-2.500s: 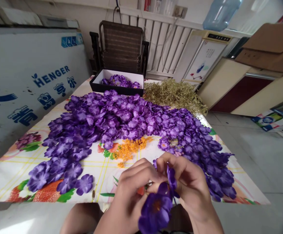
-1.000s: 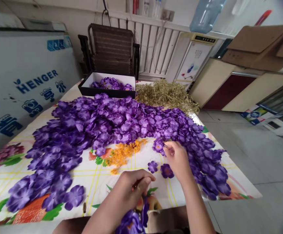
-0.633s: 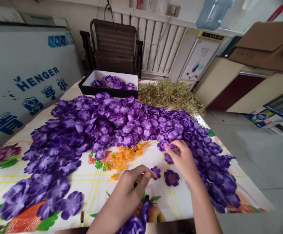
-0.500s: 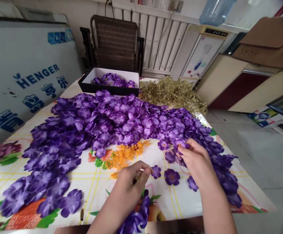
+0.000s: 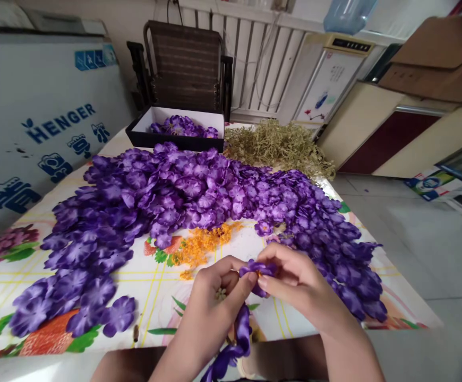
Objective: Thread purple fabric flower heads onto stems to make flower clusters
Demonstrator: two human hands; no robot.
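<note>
My left hand (image 5: 215, 302) and my right hand (image 5: 298, 281) meet over the front of the table. Between their fingertips is a purple artificial flower (image 5: 259, 271) with an orange centre, pinched from both sides. In the curl of my left hand shows a small pale green bit (image 5: 220, 293), probably part of a stem. Below that hand hangs a string of purple petals (image 5: 242, 329); how it is held is hidden. Beyond my fingers lie small orange flower centres (image 5: 199, 249) and a large heap of purple petals (image 5: 191, 191).
A black box (image 5: 175, 140) with purple flowers stands at the back, beside a pile of green stems (image 5: 281, 143). A white freezer (image 5: 48, 132) borders the table's left side. Behind are a folding chair (image 5: 185, 63) and a water dispenser (image 5: 328, 79).
My right hand has come from the small flowers at the right, bringing a purple flower to my left hand. Both hands' fingertips now pinch it. The view has shifted slightly.
</note>
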